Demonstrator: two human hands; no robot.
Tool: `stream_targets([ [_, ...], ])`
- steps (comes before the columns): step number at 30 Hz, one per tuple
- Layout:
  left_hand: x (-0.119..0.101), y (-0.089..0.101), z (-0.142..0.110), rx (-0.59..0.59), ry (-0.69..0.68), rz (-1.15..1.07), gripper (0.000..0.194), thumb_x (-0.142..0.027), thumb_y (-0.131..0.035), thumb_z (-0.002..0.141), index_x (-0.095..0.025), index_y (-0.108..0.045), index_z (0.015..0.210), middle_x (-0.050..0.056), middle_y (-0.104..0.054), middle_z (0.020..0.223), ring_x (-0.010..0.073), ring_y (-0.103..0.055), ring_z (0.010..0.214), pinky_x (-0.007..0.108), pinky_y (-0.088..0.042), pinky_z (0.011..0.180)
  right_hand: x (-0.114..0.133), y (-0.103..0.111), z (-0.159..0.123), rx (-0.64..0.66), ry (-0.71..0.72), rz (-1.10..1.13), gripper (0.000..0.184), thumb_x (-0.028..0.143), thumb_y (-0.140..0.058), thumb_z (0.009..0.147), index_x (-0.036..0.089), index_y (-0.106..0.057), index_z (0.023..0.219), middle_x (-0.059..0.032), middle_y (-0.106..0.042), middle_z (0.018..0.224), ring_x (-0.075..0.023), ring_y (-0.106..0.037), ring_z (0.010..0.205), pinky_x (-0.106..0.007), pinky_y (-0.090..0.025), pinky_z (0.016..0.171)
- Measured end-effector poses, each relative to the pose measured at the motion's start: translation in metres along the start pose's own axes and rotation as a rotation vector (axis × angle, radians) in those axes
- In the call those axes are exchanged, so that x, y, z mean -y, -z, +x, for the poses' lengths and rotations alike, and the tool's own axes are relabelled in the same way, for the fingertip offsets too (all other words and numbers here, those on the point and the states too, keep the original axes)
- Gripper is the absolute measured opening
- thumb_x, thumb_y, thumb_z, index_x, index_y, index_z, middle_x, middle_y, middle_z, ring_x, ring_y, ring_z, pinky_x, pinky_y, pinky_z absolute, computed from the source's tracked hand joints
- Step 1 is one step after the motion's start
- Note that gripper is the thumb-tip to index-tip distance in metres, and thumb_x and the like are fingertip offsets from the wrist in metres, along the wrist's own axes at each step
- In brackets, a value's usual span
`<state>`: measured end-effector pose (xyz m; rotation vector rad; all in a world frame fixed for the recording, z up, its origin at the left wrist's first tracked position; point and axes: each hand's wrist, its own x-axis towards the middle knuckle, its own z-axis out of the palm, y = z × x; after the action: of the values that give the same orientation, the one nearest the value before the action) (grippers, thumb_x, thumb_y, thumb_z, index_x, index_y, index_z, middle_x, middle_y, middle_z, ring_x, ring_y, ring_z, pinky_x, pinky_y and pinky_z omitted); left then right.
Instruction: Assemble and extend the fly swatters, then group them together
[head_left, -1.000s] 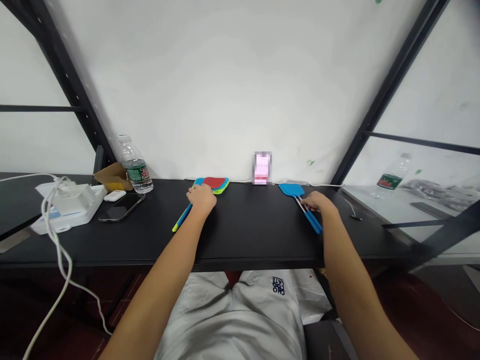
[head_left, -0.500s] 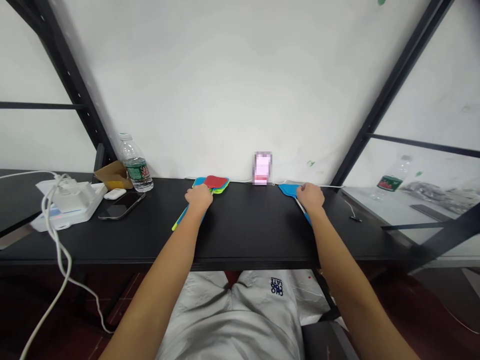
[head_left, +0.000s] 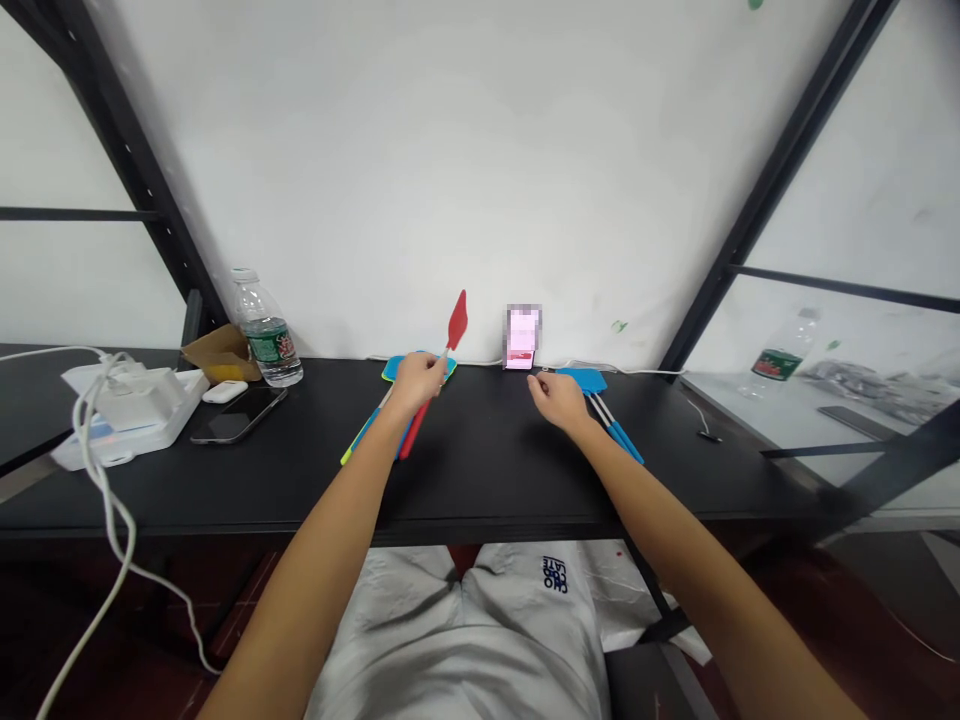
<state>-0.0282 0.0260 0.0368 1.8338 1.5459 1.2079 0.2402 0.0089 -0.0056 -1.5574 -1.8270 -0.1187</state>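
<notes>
red spatula (head_left: 457,322): raised off the left pile since the earlier frame, where it lies flat on top; head now up and tilted against the wall's white.
left hand (head_left: 421,382): fingers closed round the red spatula's shaft, over the pile; red handle angles down below the hand.
right hand (head_left: 561,400): shifted inward from the blue pair; fingers loosely curled, nothing seen in it, palm hidden, so cannot tell how far open.
left pile (head_left: 393,368): flat on the black table (head_left: 487,470), blue and yellow-green showing; exact count hidden by the hand.
blue pair (head_left: 585,381): lying on the table at right, handles side by side, untouched by fingertips.
progress, as judged: blue pair set apart; red spatula lifted, not yet set down; left pile remains mixed.
</notes>
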Motion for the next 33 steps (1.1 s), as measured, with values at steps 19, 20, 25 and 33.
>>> stream_targets([
  [19, -0.004, -0.067, -0.032, 0.714, 0.025, -0.532, 0.020, -0.032, -0.045, 0.088, -0.017, -0.051, 0.076, -0.004, -0.052, 0.047, 0.0059, -0.040, 0.031, 0.017, -0.025, 0.034, 0.002, -0.022, 0.006, 0.072, -0.469, 1.292, 0.046, 0.054, -0.077, 0.067, 0.019, -0.048, 0.071, 0.0052, -0.045, 0.051, -0.0041, -0.034, 0.036, -0.018, -0.019, 0.031],
  [20, -0.003, -0.068, -0.032, 0.697, 0.024, -0.510, 0.020, -0.032, -0.045, 0.088, -0.017, -0.051, 0.076, -0.005, -0.051, 0.047, 0.0056, -0.039, 0.031, 0.017, -0.025, 0.034, 0.001, -0.021, 0.007, 0.075, -0.465, 1.307, 0.044, 0.050, -0.078, 0.066, 0.019, -0.048, 0.070, 0.0055, -0.045, 0.050, -0.0039, -0.034, 0.036, -0.018, -0.019, 0.031],
  [25, 0.001, -0.072, -0.033, 0.633, -0.040, -0.321, 0.019, -0.031, -0.046, 0.088, -0.017, -0.052, 0.078, -0.006, -0.049, 0.046, 0.0055, -0.038, 0.030, 0.017, -0.026, 0.035, 0.000, -0.018, 0.005, 0.172, -0.485, 1.224, 0.036, 0.043, -0.074, 0.071, 0.018, -0.049, 0.066, 0.0031, -0.047, 0.048, -0.0048, -0.035, 0.035, -0.018, -0.020, 0.032],
  [33, 0.003, -0.071, -0.035, 0.501, -0.218, -0.072, 0.030, -0.037, -0.047, 0.085, -0.016, -0.053, 0.064, -0.003, -0.055, 0.048, 0.0075, -0.047, 0.037, 0.019, -0.035, 0.044, 0.010, -0.021, -0.001, 0.355, -0.426, 1.054, 0.035, 0.046, -0.063, 0.080, 0.016, -0.054, 0.065, -0.0029, -0.054, 0.050, -0.0077, -0.040, 0.035, -0.021, -0.020, 0.032],
])
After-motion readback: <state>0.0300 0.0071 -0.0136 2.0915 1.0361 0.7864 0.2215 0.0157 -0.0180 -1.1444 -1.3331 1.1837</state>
